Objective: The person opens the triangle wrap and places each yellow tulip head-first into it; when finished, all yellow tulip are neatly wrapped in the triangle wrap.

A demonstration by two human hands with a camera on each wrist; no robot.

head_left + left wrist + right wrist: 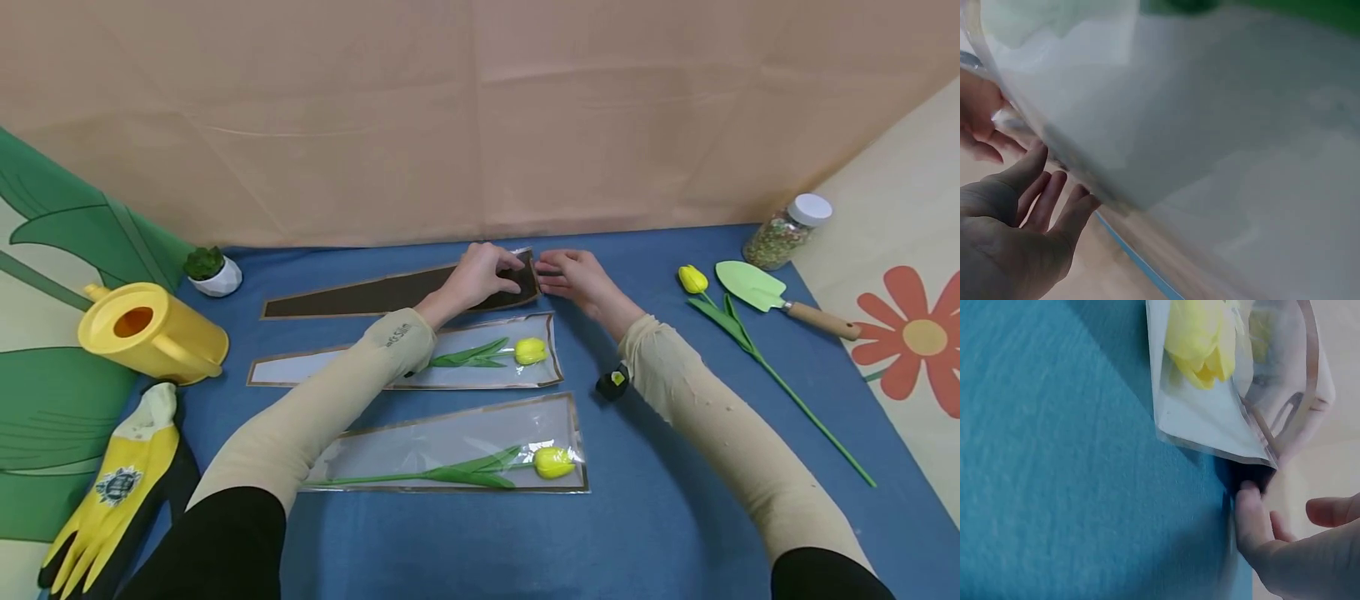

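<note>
A long dark brown flower sleeve (360,293) with a tan border lies farthest back, its right end slightly raised. My left hand (480,277) reaches over that end, thumb and fingers apart; in the left wrist view, its fingers (1079,209) are at the film's edge. My right hand (577,282) is at the sleeve's right end. In the right wrist view, a fingertip (1249,494) meets a dark corner while the thumb stays apart. Nearer lie two clear-fronted sleeves, a middle one (495,379) and a front one (375,454), each with a yellow tulip.
A loose yellow tulip (795,398), a green trowel (750,285) and a white-lidded jar (776,239) are on the right. On the left are a yellow watering can (168,337), a potted succulent (218,277) and yellow-black gloves (112,500). The tan backdrop (480,125) rises behind.
</note>
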